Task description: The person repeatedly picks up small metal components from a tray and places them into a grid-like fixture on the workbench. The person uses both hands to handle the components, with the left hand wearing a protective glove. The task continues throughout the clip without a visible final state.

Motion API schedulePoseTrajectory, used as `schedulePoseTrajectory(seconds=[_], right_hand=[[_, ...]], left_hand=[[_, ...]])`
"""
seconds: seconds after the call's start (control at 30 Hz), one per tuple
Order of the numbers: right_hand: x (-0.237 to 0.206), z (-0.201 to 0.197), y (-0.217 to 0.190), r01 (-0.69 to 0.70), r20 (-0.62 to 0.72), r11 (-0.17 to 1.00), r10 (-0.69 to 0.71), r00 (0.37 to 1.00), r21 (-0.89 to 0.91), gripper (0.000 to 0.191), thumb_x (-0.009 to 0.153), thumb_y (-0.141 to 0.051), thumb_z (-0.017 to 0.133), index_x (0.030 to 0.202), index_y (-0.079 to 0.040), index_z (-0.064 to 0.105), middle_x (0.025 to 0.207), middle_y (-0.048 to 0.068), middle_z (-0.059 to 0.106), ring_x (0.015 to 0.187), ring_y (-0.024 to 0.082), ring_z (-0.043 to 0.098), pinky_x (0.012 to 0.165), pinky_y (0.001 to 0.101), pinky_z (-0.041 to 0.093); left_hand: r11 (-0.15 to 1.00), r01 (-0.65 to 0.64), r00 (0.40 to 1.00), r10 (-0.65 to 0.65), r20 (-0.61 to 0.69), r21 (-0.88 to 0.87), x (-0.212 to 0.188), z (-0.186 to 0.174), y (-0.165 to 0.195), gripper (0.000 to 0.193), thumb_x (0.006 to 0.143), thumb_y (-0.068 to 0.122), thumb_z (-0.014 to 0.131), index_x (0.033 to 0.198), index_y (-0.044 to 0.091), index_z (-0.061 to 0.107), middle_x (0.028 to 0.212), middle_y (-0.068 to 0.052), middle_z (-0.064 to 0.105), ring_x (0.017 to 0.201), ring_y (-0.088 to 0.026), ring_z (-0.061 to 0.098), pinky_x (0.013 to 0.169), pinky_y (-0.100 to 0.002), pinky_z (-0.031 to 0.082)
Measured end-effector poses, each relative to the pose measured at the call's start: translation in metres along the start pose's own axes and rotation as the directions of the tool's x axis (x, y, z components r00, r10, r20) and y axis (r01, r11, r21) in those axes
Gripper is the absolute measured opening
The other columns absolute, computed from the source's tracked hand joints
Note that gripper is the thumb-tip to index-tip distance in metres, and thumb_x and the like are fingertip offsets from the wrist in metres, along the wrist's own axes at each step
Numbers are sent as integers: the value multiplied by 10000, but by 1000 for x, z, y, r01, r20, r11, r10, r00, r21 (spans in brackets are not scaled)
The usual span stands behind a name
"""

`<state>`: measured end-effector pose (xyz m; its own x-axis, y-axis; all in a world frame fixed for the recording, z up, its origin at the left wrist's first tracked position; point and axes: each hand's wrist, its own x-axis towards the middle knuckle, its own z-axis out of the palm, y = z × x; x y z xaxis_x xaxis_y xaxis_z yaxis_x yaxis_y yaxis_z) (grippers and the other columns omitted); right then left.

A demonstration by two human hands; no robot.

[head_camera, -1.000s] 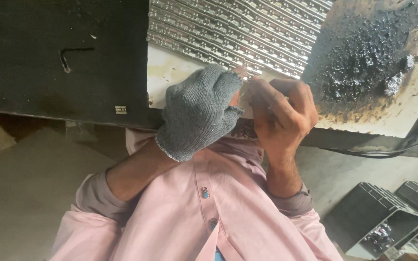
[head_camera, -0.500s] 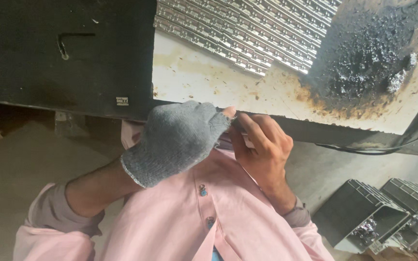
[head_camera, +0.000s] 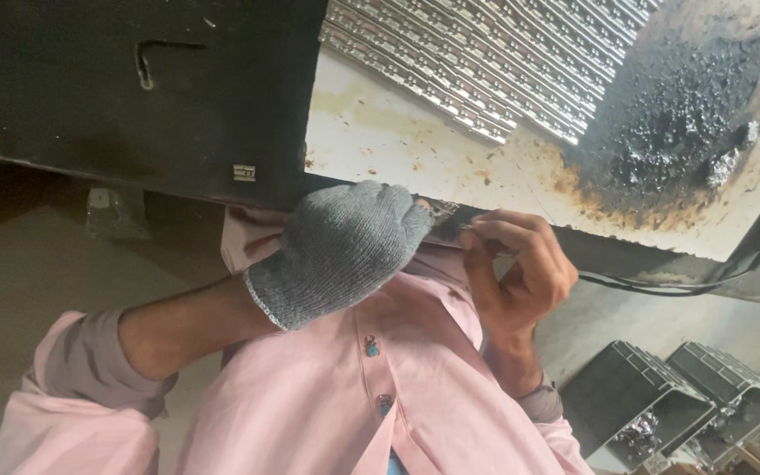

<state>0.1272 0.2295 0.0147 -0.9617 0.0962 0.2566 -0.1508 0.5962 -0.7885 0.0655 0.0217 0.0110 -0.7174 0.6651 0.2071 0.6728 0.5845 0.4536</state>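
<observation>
Now lower at the near edge of the stained table point(head_camera: 415, 141) than before, gloved left hand point(head_camera: 345, 251) curled, bare right hand point(head_camera: 512, 268) with fingers point(head_camera: 494, 233) pinching a small metal piece point(head_camera: 444, 211).

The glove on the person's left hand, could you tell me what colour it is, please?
Grey, a speckled knit glove, shown in the head view, the only one.

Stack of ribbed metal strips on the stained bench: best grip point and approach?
Judging by pose: take the stack of ribbed metal strips at its near edge, coming from the wearer's side across the bare bench. The strips lie flat in overlapping rows, so that edge is exposed; soot blocks the right.
</observation>
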Motion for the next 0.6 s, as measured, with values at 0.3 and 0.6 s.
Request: schedulePoseTrajectory(seconds=[0.3, 0.6], right_hand=[[17, -5, -2, 54, 16, 986, -52, 999, -156, 183, 933, 51, 813, 1088, 3, 729, 1013, 111, 761, 829, 138, 752, 698, 227, 542], [23, -5, -3, 83, 43, 980, -77, 996, -178, 253, 912, 72, 842, 1131, -16, 752, 1040, 113, 756, 837, 174, 759, 726, 244, 571]], left_hand=[[971, 27, 997, -44, -66, -237, -2, -4, -8, 100, 888, 121, 673, 970, 93, 722, 862, -81, 658, 760, -243, 669, 629, -385, 555], [926, 40, 996, -65, -54, -374, -1, -24, -24, 141, 912, 214, 756, 884, 83, 711, 808, -85, 652, 719, -271, 669, 600, -405, 538]])
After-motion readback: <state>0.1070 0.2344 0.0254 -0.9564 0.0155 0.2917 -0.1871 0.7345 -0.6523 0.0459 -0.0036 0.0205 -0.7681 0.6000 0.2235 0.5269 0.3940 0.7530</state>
